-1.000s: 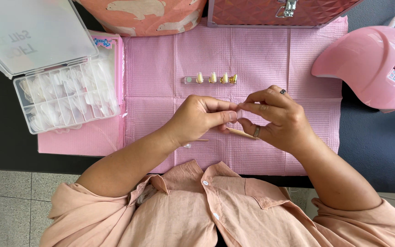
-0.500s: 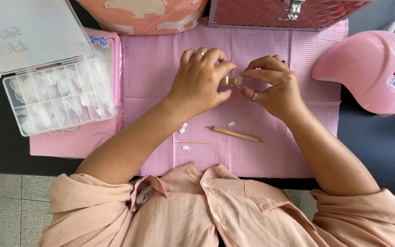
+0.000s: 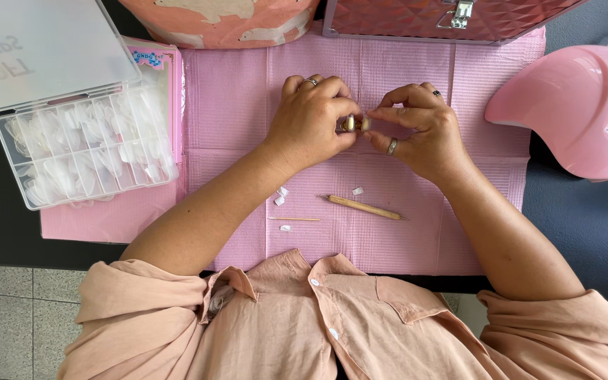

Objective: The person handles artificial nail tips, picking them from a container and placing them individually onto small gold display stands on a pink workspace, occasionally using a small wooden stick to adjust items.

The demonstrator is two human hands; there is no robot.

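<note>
Nail tips [image 3: 355, 124] sat pinched between left hand [image 3: 311, 119] and right hand [image 3: 416, 130], just above wooden stick [image 3: 364, 207] on pink mat [image 3: 248, 91].

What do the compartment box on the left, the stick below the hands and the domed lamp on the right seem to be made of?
Compartment box: clear, glossy plastic; the nail tips inside show through its walls.
Stick: probably wood; matte tan, with a darker pointed end.
Domed lamp: moulded pink plastic, smooth with a soft sheen.
</note>
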